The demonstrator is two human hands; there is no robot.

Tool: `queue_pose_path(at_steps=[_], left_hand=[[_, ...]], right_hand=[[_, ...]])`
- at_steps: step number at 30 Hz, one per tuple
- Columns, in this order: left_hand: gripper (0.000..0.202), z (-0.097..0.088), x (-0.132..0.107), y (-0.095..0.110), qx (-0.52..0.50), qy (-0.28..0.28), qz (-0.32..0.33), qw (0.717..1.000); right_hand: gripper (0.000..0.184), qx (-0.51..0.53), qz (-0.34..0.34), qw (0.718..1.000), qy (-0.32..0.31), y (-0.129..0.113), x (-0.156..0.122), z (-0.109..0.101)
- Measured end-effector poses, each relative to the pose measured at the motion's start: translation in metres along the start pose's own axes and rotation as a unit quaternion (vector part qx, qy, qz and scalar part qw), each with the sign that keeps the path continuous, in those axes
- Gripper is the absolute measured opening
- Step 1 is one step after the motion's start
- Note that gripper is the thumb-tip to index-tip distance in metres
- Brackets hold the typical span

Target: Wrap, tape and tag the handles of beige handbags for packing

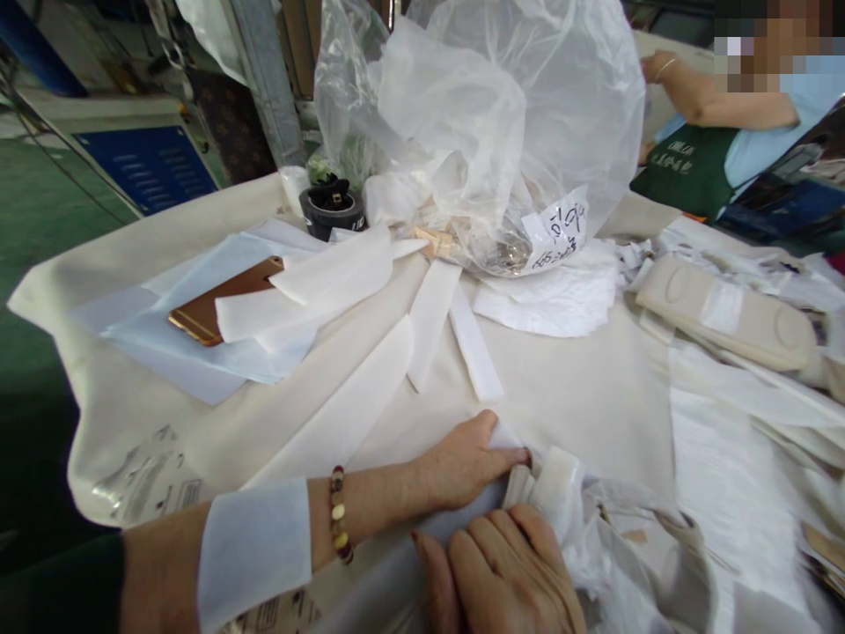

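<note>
My left hand (468, 462), with a beaded bracelet at its wrist, is closed around the edge of a thin greyish-white wrapping sheet (505, 433). Just in front of me, my right hand (511, 572) is curled, knuckles up, with the sheet beneath it; what its fingers hold is hidden. A folded white wrapped bundle (558, 480) lies against both hands. To the right it meets a beige bag-like item (660, 537), partly under clear plastic. A pale blue piece of material (254, 550) lies around my left forearm.
Long white strips (356, 396) lie across the covered table beside a gold phone (224, 299) on pale sheets. A large clear plastic bag (568, 106) stands behind, near a black tape roll (334, 211). A beige pouch (726, 313) lies right; a co-worker in a green apron (693, 163) is beyond.
</note>
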State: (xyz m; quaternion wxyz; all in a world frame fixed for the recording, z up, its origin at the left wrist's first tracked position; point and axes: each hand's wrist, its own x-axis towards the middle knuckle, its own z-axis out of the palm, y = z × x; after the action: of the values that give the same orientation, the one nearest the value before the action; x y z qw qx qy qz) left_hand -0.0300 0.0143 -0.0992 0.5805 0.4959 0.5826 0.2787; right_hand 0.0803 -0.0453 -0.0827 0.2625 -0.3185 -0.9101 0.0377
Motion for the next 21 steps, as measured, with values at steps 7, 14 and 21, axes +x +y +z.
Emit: queue_pose_path(at_steps=[7,14,21], left_hand=[[0.029,0.004,0.012,0.006,0.106,-0.043,0.071,0.991],[0.040,0.005,0.014,0.005,0.090,-0.028,0.045,0.995],[0.050,0.003,0.015,0.004,0.032,-0.048,0.000,0.998]], right_hand=[[0.035,0.028,-0.009,0.998,-0.055,0.006,0.005,-0.007],[0.017,0.032,0.009,0.992,-0.118,0.013,0.004,-0.010],[0.020,-0.071,-0.050,0.992,-0.094,0.027,0.002,-0.011]])
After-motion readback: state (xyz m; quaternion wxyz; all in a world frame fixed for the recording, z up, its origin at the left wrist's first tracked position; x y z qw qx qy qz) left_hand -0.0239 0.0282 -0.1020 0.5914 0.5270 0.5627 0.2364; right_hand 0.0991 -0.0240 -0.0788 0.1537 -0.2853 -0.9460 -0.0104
